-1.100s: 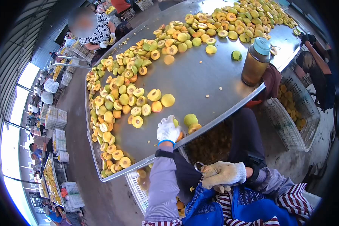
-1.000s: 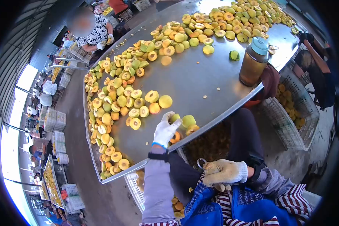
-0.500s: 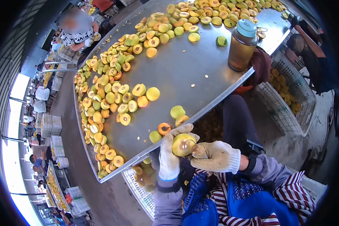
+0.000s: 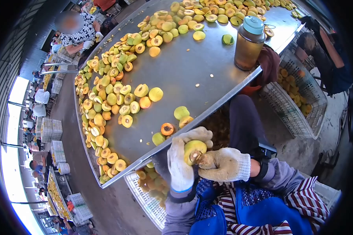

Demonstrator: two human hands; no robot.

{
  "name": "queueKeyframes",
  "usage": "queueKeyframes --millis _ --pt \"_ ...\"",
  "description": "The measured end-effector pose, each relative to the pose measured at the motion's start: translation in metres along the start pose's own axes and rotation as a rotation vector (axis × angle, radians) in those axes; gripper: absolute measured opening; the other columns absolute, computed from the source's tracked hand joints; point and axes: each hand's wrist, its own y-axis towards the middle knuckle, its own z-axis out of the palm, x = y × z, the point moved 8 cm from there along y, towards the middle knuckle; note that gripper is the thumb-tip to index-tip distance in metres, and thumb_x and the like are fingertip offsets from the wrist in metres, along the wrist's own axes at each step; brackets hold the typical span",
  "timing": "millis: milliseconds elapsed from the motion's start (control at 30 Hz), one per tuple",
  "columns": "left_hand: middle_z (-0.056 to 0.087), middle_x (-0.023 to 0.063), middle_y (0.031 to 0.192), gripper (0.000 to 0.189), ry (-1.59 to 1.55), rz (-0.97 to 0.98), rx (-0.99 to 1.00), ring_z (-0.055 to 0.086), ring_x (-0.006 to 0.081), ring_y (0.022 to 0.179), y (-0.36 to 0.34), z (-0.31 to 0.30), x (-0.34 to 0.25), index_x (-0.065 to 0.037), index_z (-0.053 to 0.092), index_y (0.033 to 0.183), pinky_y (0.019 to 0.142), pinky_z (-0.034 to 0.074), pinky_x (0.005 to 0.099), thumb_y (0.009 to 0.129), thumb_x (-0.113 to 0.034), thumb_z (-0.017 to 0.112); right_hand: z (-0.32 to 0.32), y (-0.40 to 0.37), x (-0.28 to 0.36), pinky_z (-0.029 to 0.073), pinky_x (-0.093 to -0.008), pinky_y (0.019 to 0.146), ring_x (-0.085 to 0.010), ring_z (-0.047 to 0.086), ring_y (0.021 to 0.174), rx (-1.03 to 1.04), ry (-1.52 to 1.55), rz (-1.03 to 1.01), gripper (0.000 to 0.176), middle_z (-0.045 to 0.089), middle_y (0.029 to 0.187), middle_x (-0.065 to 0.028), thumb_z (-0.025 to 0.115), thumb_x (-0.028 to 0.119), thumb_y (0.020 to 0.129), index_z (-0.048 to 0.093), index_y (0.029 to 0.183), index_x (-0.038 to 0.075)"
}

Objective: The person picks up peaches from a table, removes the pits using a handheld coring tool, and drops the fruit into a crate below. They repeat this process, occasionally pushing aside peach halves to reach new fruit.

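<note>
Table (image 4: 200, 70) — one bottle (image 4: 248, 43), four fruit pieces (image 4: 167, 128) near edge; left hand (image 4: 180, 166) grips one peach (image 4: 193, 147), right hand (image 4: 224, 165) fisted against it.

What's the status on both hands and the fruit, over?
Left hand grip shut on the fruit. Right hand closed, pressed against its lower side. Metal table just beyond, crate of fruit below.

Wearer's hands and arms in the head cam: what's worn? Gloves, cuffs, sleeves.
Left hand: white knit glove, blue cuff edge, plain grey left sleeve. Right hand: cream knit glove, white ribbed cuff, dark wristband, grey right sleeve running into red, white and navy stripes.
</note>
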Motion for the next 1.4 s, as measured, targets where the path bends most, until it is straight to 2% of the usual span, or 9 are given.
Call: queueKeyframes --millis 167,333,500,633,767,900,1033,1267,1400 --pt "0.067 0.0213 0.109 0.072 0.102 -0.219 0.245 0.066 0.0259 0.087 0.012 0.007 0.005 0.006 0.063 0.112 0.084 0.053 0.0355 0.101 -0.057 0.03 0.014 -0.006 -0.018 0.047 -0.0228 0.039 -0.0106 0.06 0.045 0.32 0.316 0.398 0.024 0.062 0.058 -0.0024 0.06 0.034 0.09 0.065 0.089 0.01" --pt "0.06 0.0188 0.12 0.061 0.173 0.477 -0.103 0.063 0.0234 0.099 -0.011 0.016 -0.02 0.005 0.055 0.123 0.09 0.049 0.0362 0.101 -0.051 0.043 0.012 -0.009 -0.009 0.042 -0.0216 0.036 -0.0106 0.053 0.039 0.412 0.606 0.343 0.028 0.058 0.055 -0.0039 0.062 0.033 0.091 0.06 0.084 0.005" --pt "0.07 0.0185 0.095 0.048 0.127 0.066 0.074 0.067 0.0227 0.079 -0.003 0.018 -0.013 0.007 0.066 0.103 0.077 0.053 0.0344 0.103 -0.035 0.043 0.026 -0.017 -0.02 0.04 -0.0207 0.034 -0.0117 0.054 0.039 0.518 0.687 0.427 0.029 0.06 0.056 -0.0052 0.065 0.032 0.092 0.062 0.086 0.003" --pt "0.07 0.0181 0.096 0.05 0.461 0.616 0.03 0.067 0.0219 0.079 -0.011 0.024 -0.038 0.007 0.067 0.099 0.072 0.052 0.0315 0.1 -0.038 0.047 0.029 -0.024 -0.015 0.039 -0.0208 0.033 -0.0116 0.054 0.038 0.565 0.854 0.422 0.025 0.059 0.054 -0.0059 0.067 0.027 0.091 0.062 0.087 0.003" --pt "0.07 0.0203 0.095 0.025 0.269 0.244 0.234 0.068 0.0245 0.077 -0.006 0.026 -0.031 0.005 0.068 0.102 0.072 0.055 0.0326 0.096 -0.015 0.054 0.04 -0.027 -0.022 0.04 -0.0208 0.034 -0.0122 0.055 0.038 0.663 1.047 0.335 0.021 0.059 0.055 -0.0065 0.066 0.023 0.093 0.062 0.092 0.002" --pt "0.069 0.0197 0.099 0.027 0.39 0.751 0.332 0.067 0.0243 0.078 -0.014 0.035 -0.05 0.005 0.067 0.103 0.074 0.054 0.0326 0.096 -0.016 0.052 0.038 -0.032 -0.016 0.045 -0.0226 0.041 -0.0126 0.06 0.049 0.759 1.276 0.378 0.021 0.065 0.073 -0.0069 0.066 0.018 0.093 0.062 0.105 0.001" --pt "0.067 0.0206 0.099 0.037 -0.115 0.421 0.378 0.066 0.0266 0.083 -0.01 0.035 -0.022 0.005 0.066 0.101 0.077 0.055 0.0375 0.099 -0.03 0.054 0.042 -0.034 -0.02 0.055 -0.0253 0.069 -0.0117 0.066 0.079 0.748 1.521 0.386 0.029 0.067 0.099 -0.0048 0.068 0.013 0.09 0.06 0.116 0.003" --pt "0.064 0.0194 0.095 0.051 -0.61 -0.225 0.118 0.065 0.0281 0.08 -0.007 0.026 0.034 0.004 0.059 0.103 0.071 0.054 0.0388 0.102 -0.045 0.045 0.094 -0.035 -0.05 0.049 -0.03 0.035 -0.0246 0.061 0.045 1.215 1.445 0.224 0.032 0.064 0.07 -0.0193 0.056 0.019 0.096 0.053 0.101 -0.013" --pt "0.066 0.0199 0.102 0.048 -0.115 0.174 -0.152 0.067 0.0277 0.081 -0.014 -0.047 0.012 0.005 0.059 0.106 0.07 0.053 0.0305 0.104 -0.04 0.043 0.081 -0.035 -0.036 0.052 -0.0276 0.068 -0.0191 0.062 0.086 1.425 1.481 0.155 0.038 0.059 0.103 -0.0182 0.049 0.029 0.102 0.05 0.119 -0.005"
